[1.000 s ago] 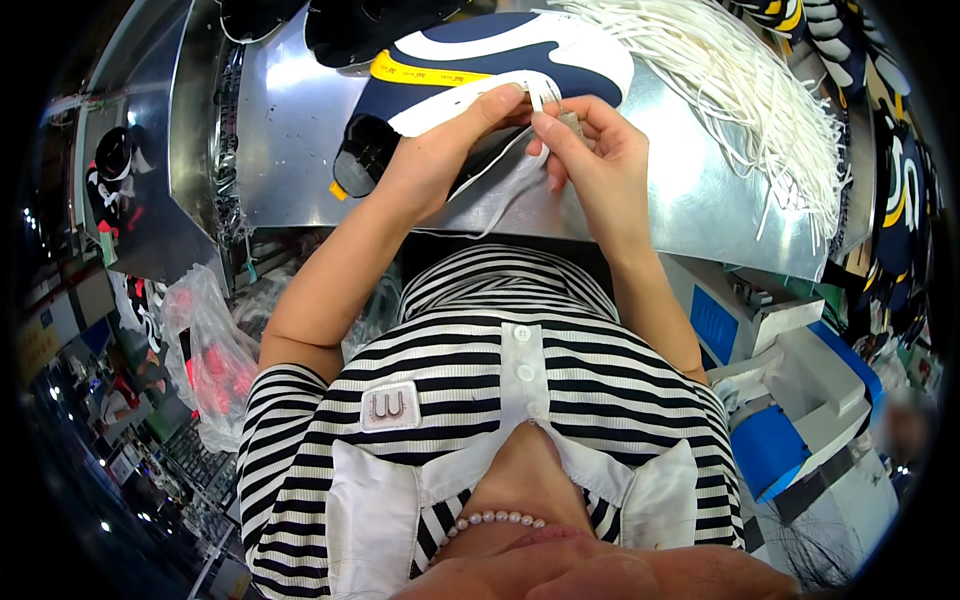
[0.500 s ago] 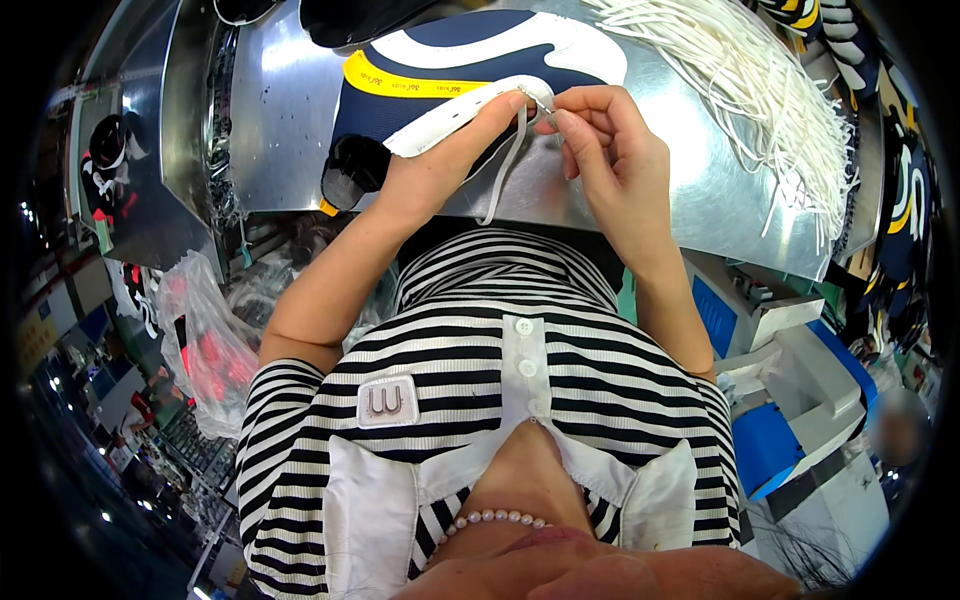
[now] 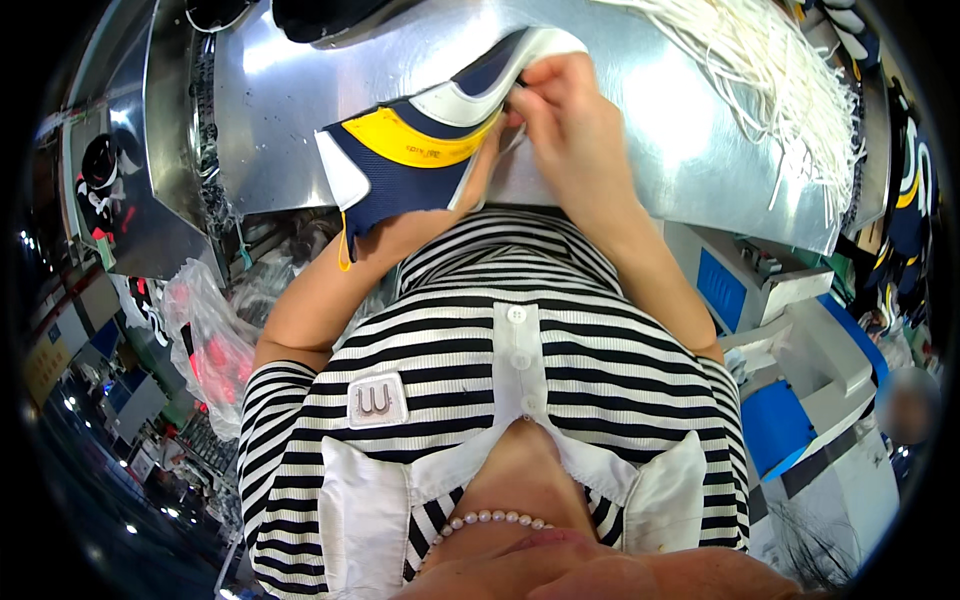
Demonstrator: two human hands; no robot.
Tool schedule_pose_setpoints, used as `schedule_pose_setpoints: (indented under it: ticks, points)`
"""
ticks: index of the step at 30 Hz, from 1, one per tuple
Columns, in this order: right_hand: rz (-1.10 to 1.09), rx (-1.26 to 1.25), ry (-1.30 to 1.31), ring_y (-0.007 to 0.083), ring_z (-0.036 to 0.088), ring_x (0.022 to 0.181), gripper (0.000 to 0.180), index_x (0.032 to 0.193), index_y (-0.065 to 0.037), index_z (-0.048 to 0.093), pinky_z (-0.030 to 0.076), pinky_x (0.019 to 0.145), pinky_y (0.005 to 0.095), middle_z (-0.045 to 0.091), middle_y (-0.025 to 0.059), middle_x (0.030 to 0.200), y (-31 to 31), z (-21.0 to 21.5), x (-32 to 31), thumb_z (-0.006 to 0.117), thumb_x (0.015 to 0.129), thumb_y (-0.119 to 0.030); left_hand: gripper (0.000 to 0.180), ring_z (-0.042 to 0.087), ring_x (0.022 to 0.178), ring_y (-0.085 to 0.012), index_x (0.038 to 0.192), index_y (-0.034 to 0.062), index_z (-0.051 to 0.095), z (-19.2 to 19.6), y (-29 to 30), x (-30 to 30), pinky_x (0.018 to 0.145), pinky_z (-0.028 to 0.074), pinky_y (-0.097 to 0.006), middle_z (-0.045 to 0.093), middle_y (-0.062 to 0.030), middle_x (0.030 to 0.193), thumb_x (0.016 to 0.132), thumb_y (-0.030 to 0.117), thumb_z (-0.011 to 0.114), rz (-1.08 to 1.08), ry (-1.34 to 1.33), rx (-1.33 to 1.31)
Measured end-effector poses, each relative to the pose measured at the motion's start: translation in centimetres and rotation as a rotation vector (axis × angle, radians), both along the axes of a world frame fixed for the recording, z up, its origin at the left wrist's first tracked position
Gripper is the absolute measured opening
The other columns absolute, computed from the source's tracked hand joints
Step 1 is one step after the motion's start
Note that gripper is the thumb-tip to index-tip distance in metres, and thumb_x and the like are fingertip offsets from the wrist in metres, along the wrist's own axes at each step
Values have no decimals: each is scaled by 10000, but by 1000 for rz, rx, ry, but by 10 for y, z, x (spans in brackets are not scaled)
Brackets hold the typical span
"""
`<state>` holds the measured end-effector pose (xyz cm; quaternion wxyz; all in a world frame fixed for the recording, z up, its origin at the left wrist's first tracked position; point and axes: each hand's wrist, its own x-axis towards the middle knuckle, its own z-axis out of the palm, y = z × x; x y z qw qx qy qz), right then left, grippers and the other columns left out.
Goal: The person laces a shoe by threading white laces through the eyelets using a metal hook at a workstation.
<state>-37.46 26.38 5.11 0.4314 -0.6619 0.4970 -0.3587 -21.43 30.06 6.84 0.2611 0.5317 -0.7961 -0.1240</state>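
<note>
The shoe upper (image 3: pixel 410 142) is between your two hands, raised at a tilt with its navy, white and yellow face outward. Expect a light, pliable part, probably stiffer along the layered overlays; it should flex rather than break, though the smooth white areas may slip. Take hold at the edges, where layers overlap. Your right hand (image 3: pixel 572 115) is at the upper's right-hand edge, fingers curled inward; the tips are partly hidden, so whether they pinch it cannot be told. Your left hand (image 3: pixel 482 175) is largely behind the upper, wrist showing below its lower edge; its finger closure cannot be told. Beyond the grip is the metal table (image 3: pixel 270 110); white laces (image 3: pixel 760 90) lie farther right, black pieces (image 3: pixel 325 12) farther left.
</note>
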Motion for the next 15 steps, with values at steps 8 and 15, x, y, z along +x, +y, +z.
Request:
schedule_pose_setpoints:
  ticks: [8, 15]
  points:
    - [155, -105, 113, 268, 654, 631, 255, 1093, -38, 599, 534, 636, 383, 678, 115, 772, -12, 7, -39, 672, 910, -199, 416, 661, 1072, -225, 1199, -98, 623, -24, 6, 26, 976, 491, -312, 686, -166, 1151, 1009, 263, 542, 260, 908, 661]
    - [-53, 410, -505, 2, 462, 576, 422, 1085, -21, 631, 292, 479, 172, 636, -23, 804, -39, 0, -45, 847, 762, -185, 409, 707, 728, -163, 943, -43, 694, -21, -30, 41, 743, 566, -276, 730, -95, 780, 969, 358, 618, 287, 681, 583]
